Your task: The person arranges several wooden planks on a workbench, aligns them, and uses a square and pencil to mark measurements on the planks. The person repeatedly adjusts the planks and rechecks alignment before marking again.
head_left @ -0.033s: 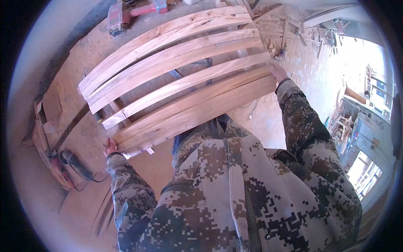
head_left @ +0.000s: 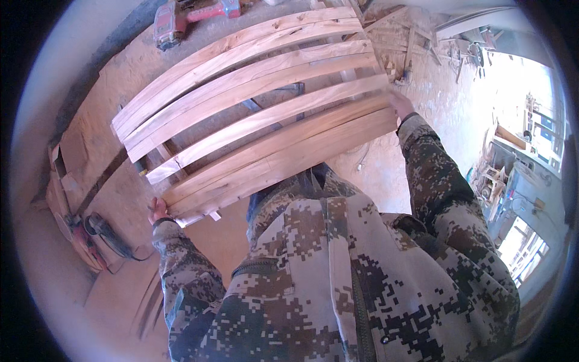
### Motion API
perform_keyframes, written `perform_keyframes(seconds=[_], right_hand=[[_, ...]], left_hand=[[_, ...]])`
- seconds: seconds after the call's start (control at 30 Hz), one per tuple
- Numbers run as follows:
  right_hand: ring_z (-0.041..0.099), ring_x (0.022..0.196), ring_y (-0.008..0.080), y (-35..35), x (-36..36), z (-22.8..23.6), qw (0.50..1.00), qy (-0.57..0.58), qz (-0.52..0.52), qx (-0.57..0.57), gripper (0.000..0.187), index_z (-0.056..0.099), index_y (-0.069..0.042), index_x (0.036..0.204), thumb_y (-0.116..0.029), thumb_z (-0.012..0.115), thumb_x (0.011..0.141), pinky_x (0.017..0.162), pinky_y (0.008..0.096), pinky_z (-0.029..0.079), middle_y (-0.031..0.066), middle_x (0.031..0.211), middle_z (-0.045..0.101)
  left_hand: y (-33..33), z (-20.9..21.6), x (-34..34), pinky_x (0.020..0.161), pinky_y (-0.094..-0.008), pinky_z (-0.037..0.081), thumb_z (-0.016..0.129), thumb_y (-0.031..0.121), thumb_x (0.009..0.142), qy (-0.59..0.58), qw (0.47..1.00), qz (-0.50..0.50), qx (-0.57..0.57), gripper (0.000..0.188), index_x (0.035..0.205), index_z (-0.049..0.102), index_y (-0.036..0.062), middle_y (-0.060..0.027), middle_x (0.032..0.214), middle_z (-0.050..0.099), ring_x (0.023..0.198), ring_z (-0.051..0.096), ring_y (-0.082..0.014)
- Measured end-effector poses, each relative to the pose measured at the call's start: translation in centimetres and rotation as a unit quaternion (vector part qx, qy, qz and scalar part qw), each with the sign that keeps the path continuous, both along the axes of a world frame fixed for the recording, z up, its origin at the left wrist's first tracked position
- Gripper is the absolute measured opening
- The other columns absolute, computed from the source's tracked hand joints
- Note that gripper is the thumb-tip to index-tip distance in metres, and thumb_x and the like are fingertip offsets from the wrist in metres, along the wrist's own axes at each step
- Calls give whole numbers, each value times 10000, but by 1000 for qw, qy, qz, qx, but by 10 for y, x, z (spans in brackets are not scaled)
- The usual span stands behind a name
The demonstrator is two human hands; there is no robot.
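Note:
I hold a slatted wooden frame [head_left: 259, 114] of several pale planks nailed across hidden battens, lifted in front of my chest and tilted. My left hand [head_left: 158, 211] grips its near left corner from below. At the frame's right end, my right hand [head_left: 401, 104] is closed on the edge of the lowest planks. Both forearms are in camouflage sleeves. Most of each hand's fingers are hidden behind the wood.
Under the frame lies a dusty board workbench [head_left: 90, 139]. A red power tool [head_left: 181, 15] sits at its far end, and a dark corded tool [head_left: 99, 229] lies at the left edge. Wood offcuts [head_left: 410, 42] litter the floor at the upper right. Cluttered shelves [head_left: 512, 181] stand at the right.

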State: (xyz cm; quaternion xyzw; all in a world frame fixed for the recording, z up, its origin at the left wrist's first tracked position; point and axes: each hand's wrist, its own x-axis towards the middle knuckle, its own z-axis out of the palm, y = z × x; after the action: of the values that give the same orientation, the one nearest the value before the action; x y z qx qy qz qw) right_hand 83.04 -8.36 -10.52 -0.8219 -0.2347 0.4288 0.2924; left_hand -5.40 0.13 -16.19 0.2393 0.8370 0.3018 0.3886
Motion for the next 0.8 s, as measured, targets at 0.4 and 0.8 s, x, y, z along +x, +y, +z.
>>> perform_keyframes(seconds=[0.4,0.8], right_hand=[[642,978,176,-57,44,-17,995,-79,41,-43,319,687,62,1125,-189,575,962,850,339,504,97,1062,710],[644,960,195,26,17,6,977,-8,-33,209,380,645,-14,1223,-315,553,1010,872,312,508,84,1157,654]], left_hand=[[-15,60,-23,515,-271,438,748,142,855,-38,998,-23,-45,572,1369,537,10,-69,880,666,611,568,-133],[59,43,-34,760,-350,565,644,66,918,231,948,-220,-2,471,1361,526,-40,-144,1102,674,886,673,-233]])
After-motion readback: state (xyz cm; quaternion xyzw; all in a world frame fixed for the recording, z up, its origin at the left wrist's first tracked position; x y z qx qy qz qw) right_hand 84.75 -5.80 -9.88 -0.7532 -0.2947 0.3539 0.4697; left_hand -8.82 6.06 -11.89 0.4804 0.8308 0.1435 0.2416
